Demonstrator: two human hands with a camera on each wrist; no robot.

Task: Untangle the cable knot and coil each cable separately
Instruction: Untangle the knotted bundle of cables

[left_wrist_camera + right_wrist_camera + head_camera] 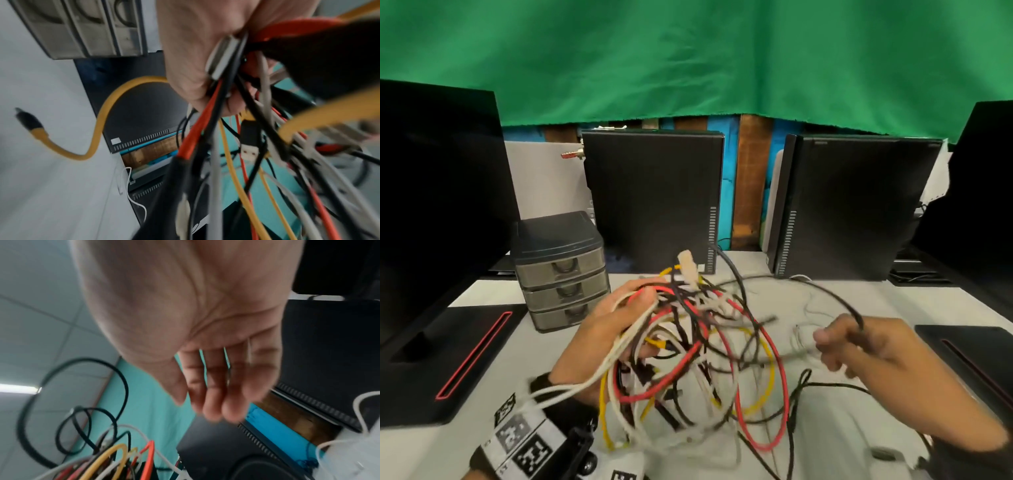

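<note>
A tangle of red, yellow, white and black cables (698, 356) hangs above the white table (914, 301). My left hand (619, 318) grips the tangle at its upper left, with fingers curled round several strands. A beige connector (686, 262) sticks up from the bundle. In the left wrist view the left hand (195, 56) clutches the strands, a yellow cable (98, 123) loops out to the left, and a USB plug (249, 146) dangles. My right hand (859, 346) holds a black cable (858, 317) that arcs out of the tangle. The right wrist view is blurred and shows the right hand (205, 369) from below.
A grey three-drawer organiser (561, 274) stands just left of the tangle. Two black computer towers (654, 198) (852, 205) stand at the back of the table. Monitor bases with red stripes (448, 359) (969, 349) flank both sides. A thin white wire (799, 277) lies near the right tower.
</note>
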